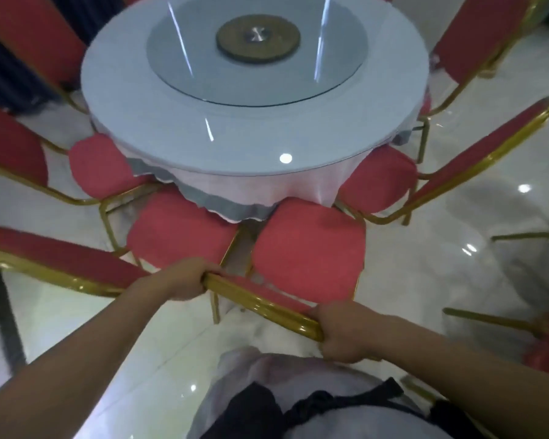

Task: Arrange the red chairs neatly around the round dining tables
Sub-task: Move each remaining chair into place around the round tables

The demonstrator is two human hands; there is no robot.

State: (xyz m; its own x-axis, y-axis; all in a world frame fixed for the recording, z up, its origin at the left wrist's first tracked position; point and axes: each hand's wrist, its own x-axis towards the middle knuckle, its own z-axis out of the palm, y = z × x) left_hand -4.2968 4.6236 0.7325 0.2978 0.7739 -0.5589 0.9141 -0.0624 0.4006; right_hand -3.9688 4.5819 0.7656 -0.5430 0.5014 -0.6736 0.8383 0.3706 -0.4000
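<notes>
Left hand (184, 280) and right hand (343, 334) clench their fingers round the gold top rail (260, 299) of the red chair (308, 251) — seat front meeting the cloth (251, 191) of the round surface (254, 147); the rail lies skewed, left end nearer that surface — the right side likely needs more push

Bare forearms rise from the lower corners — left hand (184, 280) near centre, right hand (346, 331) lower and rightward — each wrapped round the chair back (260, 304).
</notes>
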